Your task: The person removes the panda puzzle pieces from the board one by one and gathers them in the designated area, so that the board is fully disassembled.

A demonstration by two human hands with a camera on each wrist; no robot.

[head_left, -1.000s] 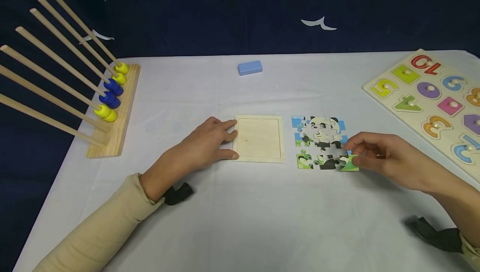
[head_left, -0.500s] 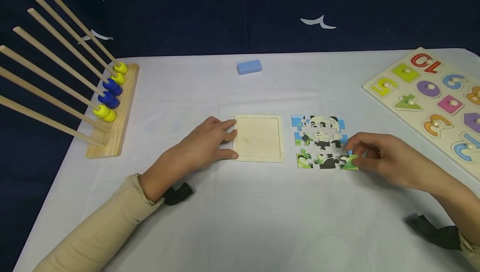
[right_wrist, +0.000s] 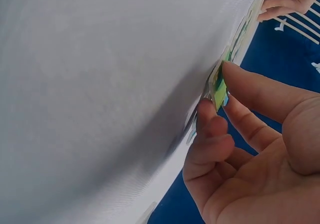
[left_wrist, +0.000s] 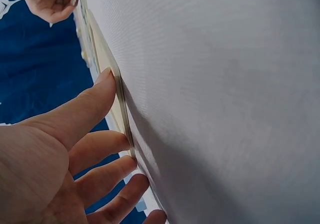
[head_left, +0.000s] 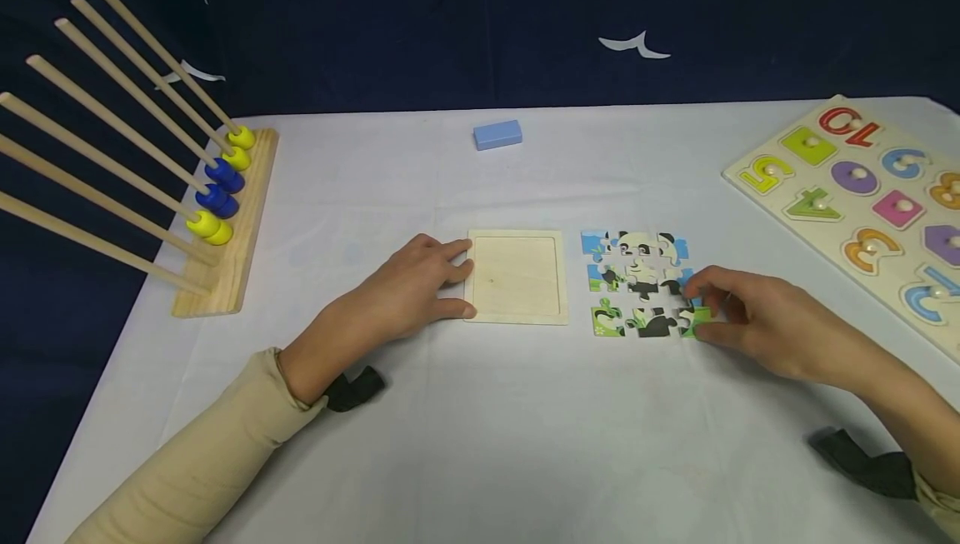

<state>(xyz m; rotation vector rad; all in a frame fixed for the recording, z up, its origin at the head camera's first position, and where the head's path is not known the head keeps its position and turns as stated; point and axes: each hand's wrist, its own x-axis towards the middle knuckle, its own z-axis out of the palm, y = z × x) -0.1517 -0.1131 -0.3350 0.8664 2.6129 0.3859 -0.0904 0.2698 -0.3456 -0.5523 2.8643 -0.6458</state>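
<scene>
A square wooden puzzle frame [head_left: 517, 277] lies flat on the table, its recess holding nothing. My left hand [head_left: 412, 286] rests against the frame's left edge, thumb and fingers spread and fairly straight. In the left wrist view, the thumb [left_wrist: 95, 97] touches the frame's rim. To the right lie panda jigsaw pieces [head_left: 641, 269] in loose rows with gaps. My right hand [head_left: 772, 319] pinches the green lower-right corner puzzle piece [head_left: 699, 323] between thumb and fingers. The right wrist view shows that green piece [right_wrist: 218, 87] tilted between the fingertips; part of it is hidden.
On the left stands a wooden bead stand [head_left: 243, 227] with tall rods and yellow and blue beads. A blue block [head_left: 497, 135] lies toward the back. At the right is a number puzzle board [head_left: 855, 186] with knobbed pieces. Dark straps [head_left: 866, 465] hang by both wrists.
My right hand has shifted slightly left with the corner puzzle piece, closer to its neighbouring piece. My left hand stays at the frame's edge.
</scene>
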